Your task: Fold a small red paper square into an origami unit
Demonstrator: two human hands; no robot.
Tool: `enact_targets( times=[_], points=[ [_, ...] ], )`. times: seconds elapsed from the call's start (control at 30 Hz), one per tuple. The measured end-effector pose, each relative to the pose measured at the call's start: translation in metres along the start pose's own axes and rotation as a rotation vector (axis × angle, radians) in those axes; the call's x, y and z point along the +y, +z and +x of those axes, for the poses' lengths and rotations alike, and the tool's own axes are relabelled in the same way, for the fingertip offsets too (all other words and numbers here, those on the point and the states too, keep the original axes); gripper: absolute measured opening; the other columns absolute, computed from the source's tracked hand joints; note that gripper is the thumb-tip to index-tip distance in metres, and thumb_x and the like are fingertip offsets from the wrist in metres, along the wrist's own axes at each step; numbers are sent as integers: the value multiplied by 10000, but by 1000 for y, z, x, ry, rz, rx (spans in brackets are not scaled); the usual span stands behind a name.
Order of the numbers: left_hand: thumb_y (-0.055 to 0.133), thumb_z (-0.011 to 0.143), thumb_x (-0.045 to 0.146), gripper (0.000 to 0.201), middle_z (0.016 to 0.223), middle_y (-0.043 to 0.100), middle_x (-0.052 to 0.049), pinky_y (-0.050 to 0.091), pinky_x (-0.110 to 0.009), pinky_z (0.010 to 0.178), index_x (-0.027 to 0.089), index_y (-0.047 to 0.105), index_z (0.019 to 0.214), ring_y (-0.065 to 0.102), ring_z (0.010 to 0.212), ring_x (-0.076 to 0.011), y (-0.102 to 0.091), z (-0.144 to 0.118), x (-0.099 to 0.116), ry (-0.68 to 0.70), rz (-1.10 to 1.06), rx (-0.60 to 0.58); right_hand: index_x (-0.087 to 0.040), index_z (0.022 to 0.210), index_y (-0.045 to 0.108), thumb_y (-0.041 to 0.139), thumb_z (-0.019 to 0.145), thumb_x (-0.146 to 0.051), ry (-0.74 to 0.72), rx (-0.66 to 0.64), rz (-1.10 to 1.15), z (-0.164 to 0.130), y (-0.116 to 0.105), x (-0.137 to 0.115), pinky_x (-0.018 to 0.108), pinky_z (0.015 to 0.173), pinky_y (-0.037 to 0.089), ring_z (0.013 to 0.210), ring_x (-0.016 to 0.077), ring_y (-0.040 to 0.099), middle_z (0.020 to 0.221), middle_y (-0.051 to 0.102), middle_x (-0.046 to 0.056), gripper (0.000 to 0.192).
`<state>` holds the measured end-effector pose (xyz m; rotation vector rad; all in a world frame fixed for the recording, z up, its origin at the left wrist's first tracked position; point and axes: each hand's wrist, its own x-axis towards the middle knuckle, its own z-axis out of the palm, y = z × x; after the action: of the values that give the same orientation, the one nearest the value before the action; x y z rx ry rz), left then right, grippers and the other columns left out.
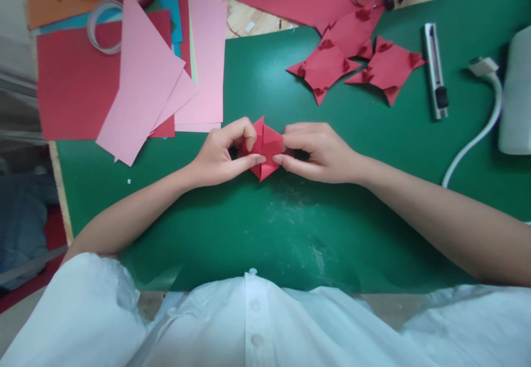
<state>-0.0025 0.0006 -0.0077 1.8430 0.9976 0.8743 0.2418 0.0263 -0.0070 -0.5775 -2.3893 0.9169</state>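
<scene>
Head | left hand (pixel 222 155), right hand (pixel 321 152) pinch folded paper (pixel 270 142) | pink sheets (pixel 145 76) left | cutter (pixel 435 71) right

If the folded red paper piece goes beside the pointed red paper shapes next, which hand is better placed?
Probably the right hand: it grips the folded piece at its right edge, nearer the pointed shapes. The left hand holds the farther side.

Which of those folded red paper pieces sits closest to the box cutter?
The rightmost folded piece, its point reaching nearly to the box cutter. Two other pieces lie farther left; the fourth piece is in the left hand and right hand.
</scene>
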Motion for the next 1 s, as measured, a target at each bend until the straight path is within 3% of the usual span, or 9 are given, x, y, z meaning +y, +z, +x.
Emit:
enact_targets(
  times=[0.13, 0.37, 0.53, 0.67, 0.8, 1.0],
  points=[
    [718, 907, 740, 547, 752, 566, 36, 459, -241, 534, 247, 483, 899, 548, 608, -86, 0, -1, -2, -62, -60, -22, -195, 883, 590, 452, 1115, -339, 8, -33, -35, 1, -2, 0, 271, 677, 368, 666, 111, 484, 703, 542, -22, 306],
    [789, 887, 647, 546, 736, 572, 64, 435, -237, 561, 280, 563, 1223, 568, 601, -92, -7, -2, -4, -53, -19, -99, -201, 860, 583, 410, 1107, -283, -170, -79, -199, 3, 1, 2, 297, 703, 359, 720, 154, 500, 702, 578, 5, 312],
    [750, 922, 558, 373, 848, 693, 9, 441, -236, 575, 233, 695, 1097, 561, 635, -89, -6, -1, 1, -5, 92, -98, -210, 792, 521, 411, 1111, -319, -128, -89, -190, 3, 2, 2, 300, 701, 347, 687, 151, 466, 662, 527, -3, 355],
    [736, 939, 530, 322, 859, 716, 1, 478, -237, 609, 213, 688, 968, 599, 683, -95, -5, 0, 3, 49, 71, -33, -208, 814, 535, 444, 1129, -410, -97, -77, -140, 3, 1, 1, 295, 713, 371, 675, 139, 476, 672, 537, -13, 385],
    [758, 938, 581, 376, 836, 705, 1, 489, -249, 604, 219, 660, 951, 602, 673, -94, -5, 0, 2, 59, 18, 16, -208, 808, 556, 478, 1124, -478, -101, -75, -101, 3, 1, 1, 294, 715, 383, 682, 134, 489, 667, 557, -18, 422],
    [740, 921, 682, 461, 935, 711, -15, 547, -268, 668, 240, 670, 1031, 666, 789, -126, -5, 0, 0, 38, 68, 68, -208, 780, 546, 494, 1117, -379, -87, -27, -104, 2, 2, 2, 286, 683, 391, 664, 127, 480, 654, 542, -21, 381]
  ],
)
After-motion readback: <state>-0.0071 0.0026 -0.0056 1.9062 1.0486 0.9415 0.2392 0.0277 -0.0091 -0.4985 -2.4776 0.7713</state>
